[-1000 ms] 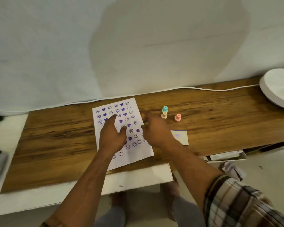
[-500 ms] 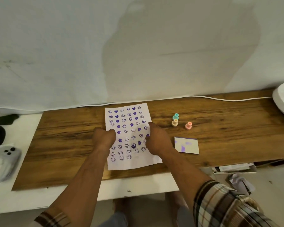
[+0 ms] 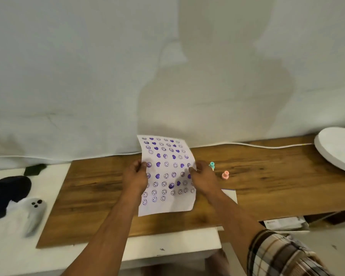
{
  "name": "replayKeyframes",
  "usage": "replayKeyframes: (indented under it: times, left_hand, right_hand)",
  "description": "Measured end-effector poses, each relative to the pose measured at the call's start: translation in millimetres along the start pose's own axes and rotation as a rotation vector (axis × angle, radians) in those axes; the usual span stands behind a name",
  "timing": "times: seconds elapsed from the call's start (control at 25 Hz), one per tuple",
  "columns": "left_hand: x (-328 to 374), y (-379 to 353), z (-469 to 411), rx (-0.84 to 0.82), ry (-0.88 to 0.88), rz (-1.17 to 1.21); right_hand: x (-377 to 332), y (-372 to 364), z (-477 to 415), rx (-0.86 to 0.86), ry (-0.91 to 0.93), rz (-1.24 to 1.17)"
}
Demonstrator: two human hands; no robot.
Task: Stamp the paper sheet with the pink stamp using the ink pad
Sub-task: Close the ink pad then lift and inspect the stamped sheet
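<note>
Paper sheet (image 3: 168, 172) is lifted off the wooden board (image 3: 92, 192), top edge tilted up toward the wall, left hand (image 3: 134, 179) and right hand (image 3: 202, 180) each pinching a side edge mid-height. Thin and floppy, it bows between the grips, so edge holds on both sides suit it; fresh purple ink could smear. Pink stamp (image 3: 225, 174) stands untouched just right of the right hand.

Head camera, facing forward-down over desk (image 3: 267, 176).
</note>
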State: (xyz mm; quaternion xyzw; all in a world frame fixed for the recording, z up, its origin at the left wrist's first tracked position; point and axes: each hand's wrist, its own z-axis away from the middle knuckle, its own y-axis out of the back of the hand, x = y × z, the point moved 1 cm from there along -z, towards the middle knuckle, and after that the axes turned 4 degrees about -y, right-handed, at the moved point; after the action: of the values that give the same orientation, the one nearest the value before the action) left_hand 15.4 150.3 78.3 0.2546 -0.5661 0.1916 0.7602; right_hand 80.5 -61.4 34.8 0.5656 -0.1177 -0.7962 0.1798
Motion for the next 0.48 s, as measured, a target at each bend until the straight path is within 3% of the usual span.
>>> replayKeyframes:
  times: [0.08,0.2,0.32,0.48]
  left_hand:
    - [33,3,21,-0.051,-0.043,0.061]
    - [98,19,63,-0.115,-0.148,0.109]
    - [154,52,105,-0.151,-0.266,0.143]
    - [194,79,144,-0.086,-0.374,0.050]
  right_hand:
    - [-18,19,12,-0.044,-0.138,-0.178]
    - [-59,57,50,-0.170,-0.184,-0.511]
    - [-100,99,102,-0.303,-0.127,-0.819]
    - [-138,135,150,-0.215,0.088,-0.869]
